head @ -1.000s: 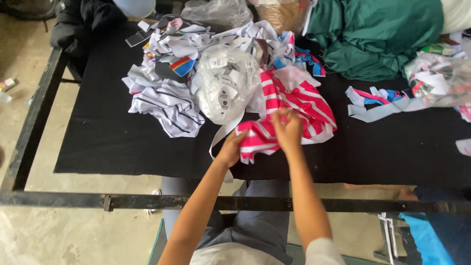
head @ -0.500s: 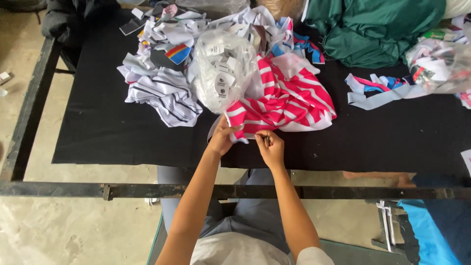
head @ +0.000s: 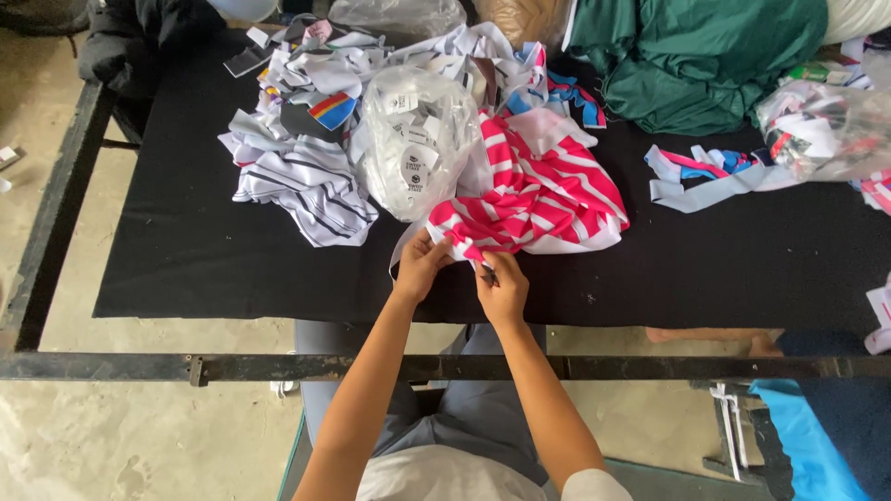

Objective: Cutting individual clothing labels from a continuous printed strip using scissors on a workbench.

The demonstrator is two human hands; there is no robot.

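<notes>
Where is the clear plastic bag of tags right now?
In the head view, the clear plastic bag of tags sits centre-left on the black table, between the grey striped cloth and the pink-and-white striped garment, just beyond the left hand.

One second ago both hands sat up on the pink-and-white striped garment (head: 534, 199), the right hand (head: 502, 289) pressing its middle. Since then both have drawn back toward the table's near edge. The left hand (head: 422, 264) now pinches the garment's lower hem; the right hand is just beside it, fingers closed at the hem corner. The garment's near edge has been pulled out flatter toward the person. Since half a second ago the hands have moved closer together.
</notes>
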